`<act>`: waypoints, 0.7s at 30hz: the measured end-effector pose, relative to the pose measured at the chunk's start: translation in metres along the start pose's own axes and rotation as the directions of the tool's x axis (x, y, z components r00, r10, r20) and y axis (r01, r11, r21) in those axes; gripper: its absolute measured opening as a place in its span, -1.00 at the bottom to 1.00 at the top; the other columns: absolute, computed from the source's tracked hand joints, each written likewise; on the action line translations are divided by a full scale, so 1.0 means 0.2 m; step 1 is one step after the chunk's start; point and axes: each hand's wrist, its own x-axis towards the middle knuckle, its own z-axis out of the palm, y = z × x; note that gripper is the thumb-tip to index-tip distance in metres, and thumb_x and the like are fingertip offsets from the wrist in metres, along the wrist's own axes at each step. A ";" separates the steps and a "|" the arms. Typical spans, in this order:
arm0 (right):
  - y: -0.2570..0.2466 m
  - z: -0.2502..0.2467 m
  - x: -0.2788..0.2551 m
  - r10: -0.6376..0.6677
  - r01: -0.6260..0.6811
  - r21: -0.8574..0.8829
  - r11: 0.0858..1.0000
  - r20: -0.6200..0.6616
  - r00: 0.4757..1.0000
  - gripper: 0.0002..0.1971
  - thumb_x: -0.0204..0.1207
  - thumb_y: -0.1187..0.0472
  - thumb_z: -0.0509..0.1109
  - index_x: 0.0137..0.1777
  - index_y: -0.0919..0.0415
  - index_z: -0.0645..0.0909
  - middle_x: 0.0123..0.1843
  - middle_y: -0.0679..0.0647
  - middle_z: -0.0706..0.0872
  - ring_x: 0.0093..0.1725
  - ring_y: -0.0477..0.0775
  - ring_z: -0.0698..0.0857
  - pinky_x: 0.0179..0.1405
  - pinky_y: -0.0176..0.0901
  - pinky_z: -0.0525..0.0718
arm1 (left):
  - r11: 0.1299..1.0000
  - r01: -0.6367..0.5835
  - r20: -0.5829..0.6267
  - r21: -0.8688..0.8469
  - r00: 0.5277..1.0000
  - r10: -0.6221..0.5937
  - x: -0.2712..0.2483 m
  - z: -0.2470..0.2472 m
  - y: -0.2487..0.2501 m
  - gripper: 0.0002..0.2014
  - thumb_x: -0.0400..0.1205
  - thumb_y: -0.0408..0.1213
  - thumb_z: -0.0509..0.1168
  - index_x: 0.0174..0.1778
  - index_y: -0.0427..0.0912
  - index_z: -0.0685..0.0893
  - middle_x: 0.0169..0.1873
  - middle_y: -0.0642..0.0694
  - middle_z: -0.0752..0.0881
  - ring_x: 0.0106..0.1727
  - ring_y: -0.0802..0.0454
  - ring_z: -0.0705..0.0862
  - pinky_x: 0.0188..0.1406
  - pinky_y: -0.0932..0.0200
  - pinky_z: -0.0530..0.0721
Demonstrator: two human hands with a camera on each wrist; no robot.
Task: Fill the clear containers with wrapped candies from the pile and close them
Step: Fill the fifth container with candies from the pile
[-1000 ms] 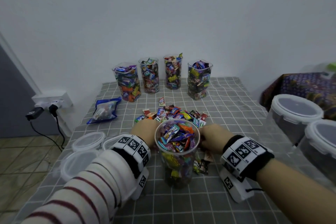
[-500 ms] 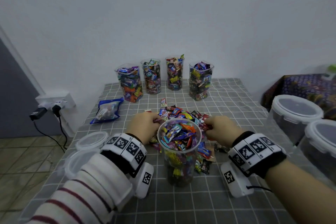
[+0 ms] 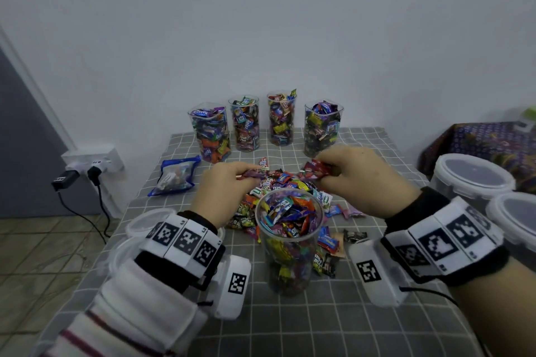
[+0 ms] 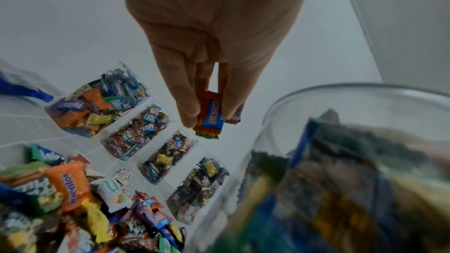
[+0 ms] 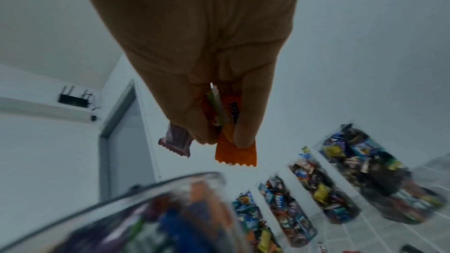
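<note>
A tall clear container, nearly full of wrapped candies, stands open in front of me. Behind it lies the candy pile on the checked cloth. My left hand hovers above the pile's left side and pinches an orange-and-blue candy between fingers and thumb. My right hand is raised over the pile's right side, gripping a few candies, among them an orange wrapper and a purple one. The container's rim shows close beside the left hand.
Several filled clear containers stand in a row at the back by the wall. Loose clear lids lie at the table's left edge, near a blue bag. Two large lidded tubs stand at the right.
Both hands have risen from beside the container to above the pile and lifted candies out of it. The container has not moved.
</note>
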 end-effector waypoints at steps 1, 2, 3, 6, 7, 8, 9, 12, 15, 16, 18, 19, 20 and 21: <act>-0.04 -0.01 0.00 -0.041 0.041 -0.013 0.999 0.003 0.999 -0.84 0.53 0.23 0.33 -0.21 0.33 0.56 -0.24 0.09 0.58 -0.29 -0.01 0.48 -0.30 -0.31 0.35 | 1.000 -0.001 0.003 0.000 1.000 0.001 0.00 0.00 0.00 -0.81 0.55 -0.35 0.40 0.03 -0.06 0.81 -0.18 0.01 0.79 -0.10 0.05 0.73 0.06 -0.08 0.71; -0.07 -0.01 -0.01 -0.079 0.079 -0.028 0.996 0.013 0.997 -0.85 0.53 0.23 0.32 -0.22 0.30 0.54 -0.23 0.08 0.58 -0.29 -0.06 0.47 -0.32 -0.25 0.33 | 1.000 0.000 0.006 0.000 1.000 0.000 0.00 0.00 0.01 -0.82 0.55 -0.34 0.40 0.03 -0.06 0.81 -0.17 0.01 0.79 -0.10 0.05 0.73 0.06 -0.09 0.70; -0.10 0.00 -0.01 -0.112 0.113 -0.044 0.993 0.031 0.993 -0.87 0.53 0.23 0.31 -0.23 0.25 0.52 -0.22 0.05 0.57 -0.30 -0.11 0.46 -0.33 -0.24 0.32 | 1.000 0.000 0.008 0.000 1.000 0.000 0.00 0.00 0.01 -0.82 0.55 -0.35 0.40 0.02 -0.06 0.81 -0.16 0.01 0.79 -0.10 0.06 0.73 0.06 -0.09 0.70; -0.17 0.03 -0.03 -0.164 0.173 -0.086 0.981 0.097 0.982 -0.92 0.51 0.23 0.27 -0.10 0.21 0.57 -0.12 0.02 0.58 -0.16 -0.01 0.54 -0.16 -0.18 0.47 | 1.000 -0.006 0.012 -0.004 1.000 0.006 -0.01 0.00 0.01 -0.81 0.55 -0.35 0.40 0.03 -0.06 0.81 -0.14 0.01 0.79 -0.12 0.09 0.73 0.08 -0.08 0.71; -0.18 0.04 -0.03 -0.170 0.181 -0.088 0.980 0.115 0.979 -0.87 0.51 0.24 0.26 -0.02 0.20 0.60 -0.07 0.03 0.60 -0.09 0.03 0.57 -0.11 -0.15 0.49 | 1.000 -0.007 0.014 -0.006 1.000 0.007 -0.01 0.00 0.01 -0.81 0.54 -0.36 0.40 0.03 -0.06 0.80 -0.14 0.01 0.79 -0.12 0.09 0.73 0.08 -0.08 0.71; -0.19 0.04 -0.04 -0.169 0.180 -0.081 0.980 0.128 0.977 -0.81 0.50 0.25 0.25 0.06 0.18 0.62 -0.01 0.03 0.62 -0.03 0.04 0.58 -0.08 -0.15 0.49 | 1.000 -0.009 0.017 -0.007 1.000 0.009 -0.02 0.00 0.02 -0.80 0.54 -0.36 0.40 0.04 -0.06 0.80 -0.14 0.01 0.79 -0.13 0.09 0.73 0.08 -0.07 0.71; -0.19 0.04 -0.04 -0.168 0.178 -0.066 0.982 0.133 0.977 -0.75 0.49 0.27 0.25 0.13 0.15 0.63 0.05 0.02 0.64 0.02 0.04 0.58 -0.05 -0.16 0.49 | 1.000 -0.011 0.018 -0.007 1.000 0.011 -0.02 0.00 0.02 -0.80 0.55 -0.36 0.40 0.04 -0.06 0.80 -0.14 0.01 0.79 -0.13 0.09 0.72 0.08 -0.06 0.71; -0.19 0.03 -0.05 -0.161 0.162 0.001 0.987 0.112 0.980 -0.66 0.46 0.32 0.26 0.21 0.10 0.63 0.17 -0.01 0.64 0.11 0.02 0.59 0.06 -0.16 0.51 | 1.000 -0.017 0.015 -0.008 1.000 0.017 -0.02 0.00 0.01 -0.80 0.55 -0.37 0.40 0.04 -0.06 0.80 -0.15 0.01 0.79 -0.17 0.12 0.71 0.05 -0.05 0.71; -0.15 0.04 -0.08 -0.118 0.117 0.082 0.990 0.001 0.993 -0.68 0.46 0.33 0.26 0.17 0.12 0.65 0.13 -0.01 0.66 0.09 0.01 0.62 0.07 -0.13 0.55 | 1.000 -0.010 0.012 -0.009 1.000 0.010 -0.02 0.00 0.01 -0.80 0.56 -0.36 0.39 0.05 -0.07 0.80 -0.13 0.01 0.79 -0.16 0.15 0.70 0.05 -0.04 0.71; -0.13 0.05 -0.10 -0.097 0.104 0.102 0.989 -0.069 0.993 -0.69 0.44 0.31 0.23 0.14 0.14 0.66 0.08 -0.02 0.67 0.06 0.00 0.64 0.03 -0.16 0.56 | 1.000 -0.006 0.013 -0.010 1.000 0.006 -0.01 0.00 0.00 -0.79 0.56 -0.36 0.38 0.06 -0.07 0.80 -0.12 0.00 0.79 -0.13 0.12 0.71 0.05 -0.04 0.71; -0.09 0.08 -0.13 -0.023 0.054 0.167 0.984 -0.183 0.983 -0.66 0.37 0.22 0.16 0.06 0.15 0.68 -0.03 -0.08 0.65 0.00 -0.06 0.63 -0.07 -0.29 0.55 | 1.000 0.002 0.017 -0.021 1.000 -0.001 -0.01 0.01 -0.01 -0.78 0.56 -0.37 0.39 0.08 -0.08 0.79 -0.12 -0.03 0.80 -0.09 0.05 0.73 0.07 -0.10 0.71; -0.07 0.09 -0.15 0.019 0.026 0.207 0.978 -0.211 0.977 -0.64 0.36 0.16 0.14 0.05 0.14 0.67 -0.05 -0.11 0.64 -0.02 -0.12 0.61 -0.08 -0.30 0.56 | 1.000 0.005 0.021 -0.025 1.000 -0.005 0.00 0.01 -0.01 -0.78 0.55 -0.37 0.39 0.08 -0.08 0.79 -0.12 -0.04 0.80 -0.08 0.02 0.74 0.07 -0.12 0.71; -0.06 0.12 -0.16 0.056 0.002 0.259 0.966 -0.218 0.974 -0.62 0.35 0.07 0.13 0.07 0.11 0.67 -0.04 -0.13 0.63 -0.01 -0.17 0.60 -0.06 -0.25 0.61 | 1.000 0.005 0.024 -0.023 1.000 -0.004 0.00 0.02 -0.01 -0.78 0.55 -0.37 0.39 0.08 -0.08 0.80 -0.13 -0.05 0.80 -0.08 0.00 0.74 0.07 -0.13 0.71; -0.04 0.15 -0.18 0.094 -0.024 0.334 0.942 -0.196 0.976 -0.57 0.34 -0.04 0.14 0.12 0.07 0.65 -0.01 -0.16 0.63 0.03 -0.19 0.59 -0.01 -0.16 0.65 | 1.000 0.002 0.028 -0.018 1.000 -0.001 0.00 0.02 -0.02 -0.78 0.55 -0.36 0.39 0.08 -0.08 0.80 -0.13 -0.06 0.80 -0.07 -0.01 0.75 0.08 -0.12 0.71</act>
